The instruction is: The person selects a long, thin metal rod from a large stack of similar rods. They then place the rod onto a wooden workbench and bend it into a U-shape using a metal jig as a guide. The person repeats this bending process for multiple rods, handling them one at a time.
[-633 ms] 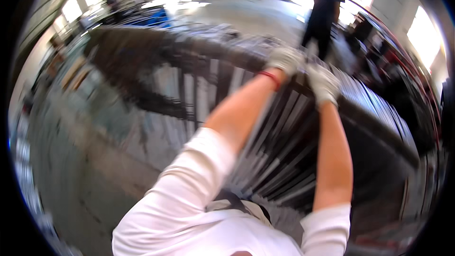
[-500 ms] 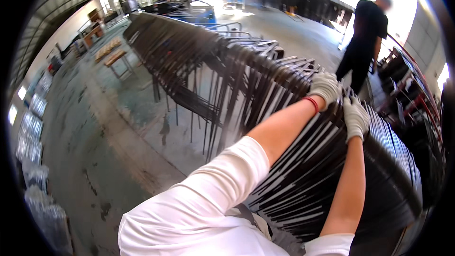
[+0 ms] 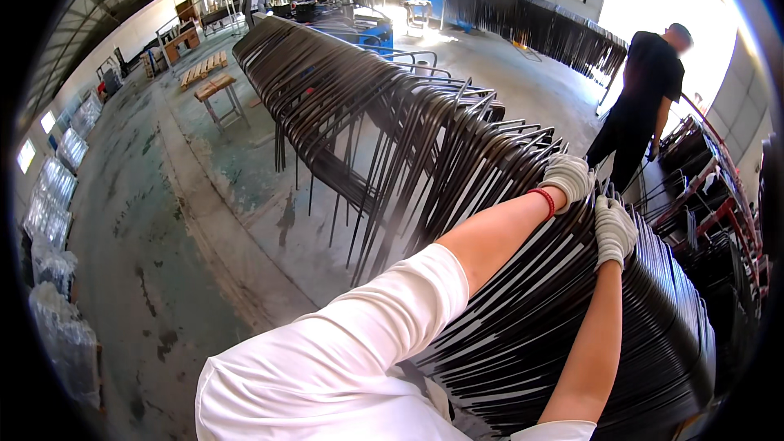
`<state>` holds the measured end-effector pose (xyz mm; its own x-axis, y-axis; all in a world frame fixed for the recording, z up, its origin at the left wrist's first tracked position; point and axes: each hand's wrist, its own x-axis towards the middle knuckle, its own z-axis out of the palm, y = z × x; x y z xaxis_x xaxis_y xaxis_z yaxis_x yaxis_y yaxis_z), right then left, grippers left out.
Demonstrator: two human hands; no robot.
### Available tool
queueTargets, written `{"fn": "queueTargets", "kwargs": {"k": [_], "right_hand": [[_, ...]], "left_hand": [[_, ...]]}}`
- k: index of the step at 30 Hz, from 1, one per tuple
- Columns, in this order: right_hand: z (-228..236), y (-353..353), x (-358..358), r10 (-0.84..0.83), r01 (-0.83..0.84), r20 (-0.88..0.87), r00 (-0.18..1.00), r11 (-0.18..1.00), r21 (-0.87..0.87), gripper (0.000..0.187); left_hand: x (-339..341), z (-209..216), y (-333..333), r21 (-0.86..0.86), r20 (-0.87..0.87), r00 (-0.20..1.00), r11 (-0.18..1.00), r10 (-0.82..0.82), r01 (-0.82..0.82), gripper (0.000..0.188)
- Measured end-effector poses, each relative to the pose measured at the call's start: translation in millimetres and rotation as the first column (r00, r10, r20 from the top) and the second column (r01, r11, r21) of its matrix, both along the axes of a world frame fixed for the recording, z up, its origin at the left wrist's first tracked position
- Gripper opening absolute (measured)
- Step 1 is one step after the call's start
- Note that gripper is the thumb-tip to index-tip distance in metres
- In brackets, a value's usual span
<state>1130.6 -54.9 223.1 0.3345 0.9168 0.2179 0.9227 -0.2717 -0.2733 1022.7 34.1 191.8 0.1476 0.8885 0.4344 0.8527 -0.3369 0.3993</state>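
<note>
A long row of dark bent metal tubes [image 3: 441,114] hangs side by side, the nearest ones fanning down beside me. My left hand [image 3: 567,180], in a pale knit glove with a red band at the wrist, is closed over the upper bends of some tubes. Just to its right, my right hand [image 3: 614,230], gloved alike, is curled over the tops of neighbouring tubes. A small gap separates the two hands. The fingertips of both are partly hidden behind the tubes. More tightly packed tubes [image 3: 661,302] stand right of my right hand.
A person in black [image 3: 641,98] stands beyond the row at the right, near a red-framed rack [image 3: 719,212]. Another tube row [image 3: 531,20] runs along the back. A small wooden-topped stand [image 3: 216,90] and plastic-wrapped bundles [image 3: 57,188] are at the left.
The view has tilted, so the background sits lower and looks sharper. Both hands stay on the tubes, with only a slight downward shift in the picture.
</note>
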Motion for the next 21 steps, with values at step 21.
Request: {"fn": "queueTargets", "kwargs": {"k": [21], "right_hand": [[-1.5,3.0,-2.9,-0.07,0.07,0.004,0.998,0.997,-0.03,0.062]], "left_hand": [[-10.1,13.6,-16.6,-0.06,0.153,0.988,0.998,-0.004,0.014,0.059]]}}
